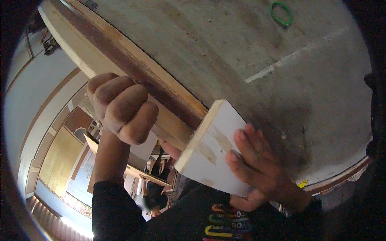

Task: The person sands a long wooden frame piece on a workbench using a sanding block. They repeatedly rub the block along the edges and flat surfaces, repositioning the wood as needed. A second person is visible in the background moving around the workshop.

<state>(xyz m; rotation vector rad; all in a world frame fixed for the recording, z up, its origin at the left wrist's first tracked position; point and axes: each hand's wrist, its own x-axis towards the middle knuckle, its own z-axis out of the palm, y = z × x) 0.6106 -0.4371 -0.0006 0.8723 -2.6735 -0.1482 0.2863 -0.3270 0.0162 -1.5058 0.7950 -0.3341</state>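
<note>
My left hand [122,108] is closed in a fist in front of a long wooden beam [161,116]. Whatever it may hold is hidden inside the curled fingers. To the right, my right hand [257,164] grips a short piece of board [213,148] with a white face and a bare wood edge. Its fingers lie on the white face, and the thumb is near the lower edge. Brownish smears and a small dark spot mark that face. The board is tilted, its upper left edge close to the end of the beam.
A worn grey surface [225,52] spreads beyond the beam, with a pale streak and a green loop [280,14] on it. Something small and yellow [302,184] shows at its near right edge. Wooden panels [60,156] stand at left; a person [155,201] is in the background.
</note>
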